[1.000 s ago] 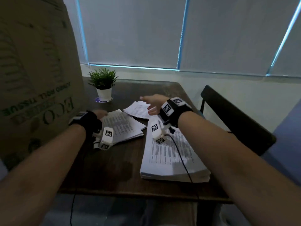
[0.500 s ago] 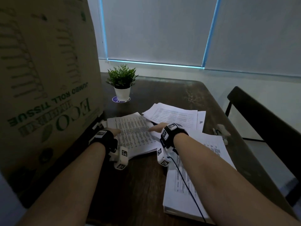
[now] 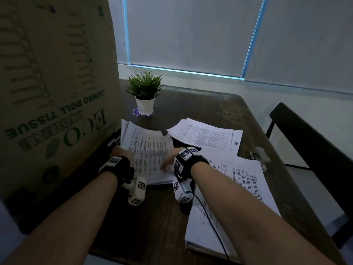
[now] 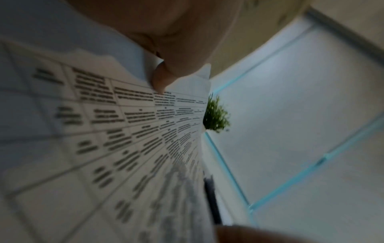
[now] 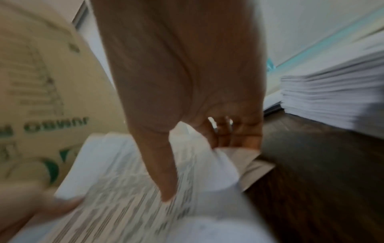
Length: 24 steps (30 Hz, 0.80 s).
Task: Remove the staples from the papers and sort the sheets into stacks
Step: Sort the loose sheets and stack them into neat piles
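Both hands grip one printed set (image 3: 148, 153) on the desk (image 3: 158, 217), beside the cardboard box (image 3: 57, 92): left hand (image 3: 122, 152) at left edge, right hand (image 3: 172, 156) pinching right corner. Risk: pulling w/o staple out may tear the corner.

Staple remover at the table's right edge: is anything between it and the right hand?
Nothing upright blocks it. Between the right hand and the staple remover lie only flat sheets of the thick paper stack.

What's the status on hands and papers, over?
Left hand and right hand both grip the left paper bundle. Staple remover idle at far right. Cardboard box crowds the left edge.
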{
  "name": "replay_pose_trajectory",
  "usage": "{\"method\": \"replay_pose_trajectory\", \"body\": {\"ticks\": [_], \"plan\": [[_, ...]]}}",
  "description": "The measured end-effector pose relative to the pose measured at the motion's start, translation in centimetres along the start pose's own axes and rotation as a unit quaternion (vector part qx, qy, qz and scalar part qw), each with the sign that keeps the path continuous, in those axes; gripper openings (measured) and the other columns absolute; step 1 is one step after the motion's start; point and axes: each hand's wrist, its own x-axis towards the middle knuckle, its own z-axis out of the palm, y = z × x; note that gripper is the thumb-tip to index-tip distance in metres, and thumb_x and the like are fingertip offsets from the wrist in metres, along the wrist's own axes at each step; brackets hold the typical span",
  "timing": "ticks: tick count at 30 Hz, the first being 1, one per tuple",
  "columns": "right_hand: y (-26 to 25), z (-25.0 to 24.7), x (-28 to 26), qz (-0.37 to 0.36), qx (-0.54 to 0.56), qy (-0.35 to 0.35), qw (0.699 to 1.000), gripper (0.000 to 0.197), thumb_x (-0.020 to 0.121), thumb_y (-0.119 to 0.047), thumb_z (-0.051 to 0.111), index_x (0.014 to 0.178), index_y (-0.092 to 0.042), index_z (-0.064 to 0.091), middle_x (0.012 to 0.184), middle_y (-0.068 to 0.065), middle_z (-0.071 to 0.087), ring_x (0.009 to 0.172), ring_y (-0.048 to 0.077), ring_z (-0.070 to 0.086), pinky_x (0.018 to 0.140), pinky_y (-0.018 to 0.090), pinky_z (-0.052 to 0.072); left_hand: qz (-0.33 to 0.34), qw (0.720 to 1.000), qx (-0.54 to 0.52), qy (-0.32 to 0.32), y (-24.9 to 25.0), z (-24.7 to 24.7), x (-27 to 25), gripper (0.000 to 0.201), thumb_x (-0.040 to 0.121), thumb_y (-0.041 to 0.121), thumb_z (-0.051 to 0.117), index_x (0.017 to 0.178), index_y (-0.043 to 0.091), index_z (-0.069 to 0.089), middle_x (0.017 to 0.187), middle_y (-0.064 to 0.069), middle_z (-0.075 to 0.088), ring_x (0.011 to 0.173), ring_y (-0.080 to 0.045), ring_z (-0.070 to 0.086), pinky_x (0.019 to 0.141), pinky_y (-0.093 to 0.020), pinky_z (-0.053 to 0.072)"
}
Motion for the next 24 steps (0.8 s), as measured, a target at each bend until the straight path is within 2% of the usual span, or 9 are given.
{"method": "replay_pose_trajectory", "body": {"ticks": [3,5,7,10,12,16,18,20,24], "plan": [[0.0,-1.3,-3.7,0.003,0.205,0.028,0.978,0.026,0.08,-0.042,0.076,0.095,-0.024,0.064,0.098,-0.001,0.063,0.084,0.015,0.055,0.076,0.027,0.046,0.032,0.988,-0.151,0.009,-0.2,-2.7,-1.1,0.031,0.09,0.029,0.059,0.11,0.005,0.062,0.109,-0.02,0.065,0.093,-0.036,0.063,0.086,-0.047,0.053],[0.4,-2.6,-5.3,-0.009,0.373,0.078,0.924,0.064,0.08,-0.047,0.076,0.127,-0.009,0.055,0.123,0.007,0.06,0.104,0.021,0.058,0.088,0.033,0.046,0.079,0.972,-0.218,0.025,0.1,-4.8,-2.4,0.02,0.091,0.026,0.057,0.107,0.013,0.059,0.107,-0.016,0.065,0.094,-0.033,0.063,0.087,-0.049,0.052],[-0.1,-3.7,-6.1,-0.067,0.518,0.135,0.842,0.093,0.079,-0.04,0.079,0.149,-0.005,0.031,0.146,0.013,0.048,0.127,0.027,0.051,0.103,0.038,0.042,0.146,0.953,-0.263,0.014,1.3,-6.7,-4.0,0.016,0.094,0.026,0.053,0.108,0.021,0.059,0.108,-0.011,0.065,0.097,-0.031,0.062,0.087,-0.049,0.051],[-1.8,-6.0,-8.4,-0.183,0.622,0.21,0.731,0.057,0.088,-0.01,0.071,0.137,-0.001,0.044,0.132,0.02,0.059,0.113,0.031,0.063,0.092,0.042,0.053,0.218,0.922,-0.321,0.019,4.0,-8.7,-6.5,0.015,0.095,0.03,0.049,0.106,0.022,0.055,0.1,-0.004,0.064,0.094,-0.025,0.062,0.077,-0.04,0.053],[-2.6,-7.5,-10.3,-0.232,0.615,0.258,0.708,0.033,0.092,-0.006,0.062,0.124,-0.006,0.053,0.126,0.019,0.063,0.113,0.034,0.063,0.095,0.048,0.053,0.24,0.901,-0.361,0.031,5.6,-9.4,-7.5,0.018,0.095,0.03,0.048,0.106,0.016,0.052,0.091,0.002,0.061,0.088,-0.02,0.061,0.067,-0.029,0.049],[-1.6,-5.3,-10.0,-0.231,0.612,0.238,0.718,0.047,0.083,-0.007,0.07,0.127,0.0,0.055,0.123,0.02,0.065,0.113,0.034,0.063,0.096,0.047,0.053,0.192,0.909,-0.369,-0.016,4.8,-7.5,-6.5,0.025,0.095,0.033,0.048,0.113,0.019,0.056,0.094,0.005,0.063,0.08,-0.012,0.061,0.072,-0.029,0.052],[-0.7,-2.8,-8.9,-0.163,0.566,0.198,0.783,0.055,0.074,-0.008,0.075,0.125,0.001,0.058,0.122,0.02,0.065,0.112,0.034,0.063,0.098,0.045,0.051,0.156,0.938,-0.302,-0.063,2.3,-5.0,-4.2,0.02,0.097,0.024,0.046,0.095,0.007,0.056,0.089,-0.006,0.057,0.081,-0.019,0.054,0.083,-0.034,0.046],[-0.3,-0.8,-7.9,-0.112,0.468,0.195,0.854,0.04,0.083,-0.005,0.07,0.122,0.003,0.061,0.118,0.019,0.065,0.104,0.027,0.061,0.094,0.041,0.05,0.132,0.95,-0.274,-0.068,0.6,-3.2,-3.5,0.021,0.092,0.028,0.053,0.103,0.011,0.059,0.099,-0.008,0.058,0.092,-0.023,0.054,0.089,-0.039,0.043],[-0.3,-1.0,-7.1,-0.075,0.479,0.268,0.833,0.03,0.085,-0.019,0.067,0.11,-0.003,0.068,0.108,0.015,0.07,0.098,0.025,0.064,0.09,0.044,0.054,0.155,0.95,-0.27,0.028,3.2,-3.1,-6.4,0.043,0.097,0.02,0.047,0.138,0.008,0.042,0.133,0.001,0.044,0.116,-0.02,0.045,0.093,-0.026,0.031]]}}
